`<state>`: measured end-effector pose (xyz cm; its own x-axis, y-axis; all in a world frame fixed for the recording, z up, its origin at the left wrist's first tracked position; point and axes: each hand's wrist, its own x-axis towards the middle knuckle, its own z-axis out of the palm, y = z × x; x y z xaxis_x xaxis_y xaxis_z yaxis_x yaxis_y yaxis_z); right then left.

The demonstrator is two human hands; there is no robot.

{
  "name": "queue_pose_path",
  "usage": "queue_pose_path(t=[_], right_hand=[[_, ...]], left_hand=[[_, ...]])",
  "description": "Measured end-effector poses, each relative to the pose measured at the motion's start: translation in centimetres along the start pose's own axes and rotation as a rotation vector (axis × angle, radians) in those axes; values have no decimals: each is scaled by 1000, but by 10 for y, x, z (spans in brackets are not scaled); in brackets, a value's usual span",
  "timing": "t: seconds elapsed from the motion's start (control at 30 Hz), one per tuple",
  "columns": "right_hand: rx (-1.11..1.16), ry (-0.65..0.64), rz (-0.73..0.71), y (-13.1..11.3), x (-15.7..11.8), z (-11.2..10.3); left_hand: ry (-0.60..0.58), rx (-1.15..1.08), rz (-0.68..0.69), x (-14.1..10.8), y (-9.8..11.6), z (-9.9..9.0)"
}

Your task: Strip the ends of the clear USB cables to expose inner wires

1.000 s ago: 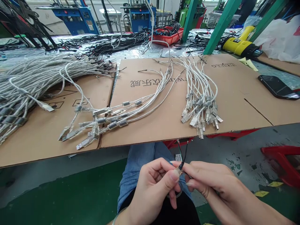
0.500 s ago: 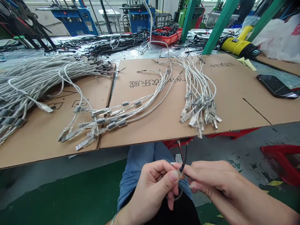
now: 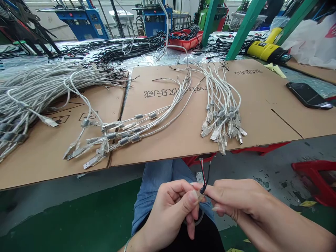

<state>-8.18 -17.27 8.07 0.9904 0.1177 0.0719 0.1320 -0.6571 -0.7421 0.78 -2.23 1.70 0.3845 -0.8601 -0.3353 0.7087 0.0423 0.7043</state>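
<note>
Above my lap, my left hand (image 3: 176, 207) pinches the end of a cable (image 3: 200, 194) between thumb and index finger. Black and red wires (image 3: 204, 176) fan upward from its dark sleeve, with bare silvery tips. From the other side my right hand (image 3: 236, 197) has closed its fingers at the same spot, against the sleeve and a thin dark strand. The exact grip there is partly hidden by the fingertips. On the cardboard lie a small group of clear USB cables (image 3: 168, 112) and a second bunch (image 3: 223, 101), plugs toward me.
A large pile of USB cables (image 3: 39, 89) covers the left of the cardboard (image 3: 160, 154). Behind are black cables (image 3: 126, 49), a red tray (image 3: 183, 42), a green post (image 3: 244, 31) and a yellow heat gun (image 3: 262, 51). A phone (image 3: 308, 95) lies right, above a red stool (image 3: 317, 178).
Both hands hold nearly the same pose at the cable end. The whole scene has shifted very slightly left in the view.
</note>
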Motion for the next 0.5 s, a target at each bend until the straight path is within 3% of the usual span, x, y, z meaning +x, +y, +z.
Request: queue_pose_path(t=[0.1,0.17,0.37,0.5], right_hand=[[36,-82,77,0,-1,-2],[15,-28,72,1,-3,-2],[32,559,-20,8,-3,23],[78,669,-135,9,5,39]], left_hand=[[-18,-64,-4,1,-1,0],[-16,-132,-7,2,-1,2],[50,-274,26,1,1,12],[32,-334,-2,2,0,15]])
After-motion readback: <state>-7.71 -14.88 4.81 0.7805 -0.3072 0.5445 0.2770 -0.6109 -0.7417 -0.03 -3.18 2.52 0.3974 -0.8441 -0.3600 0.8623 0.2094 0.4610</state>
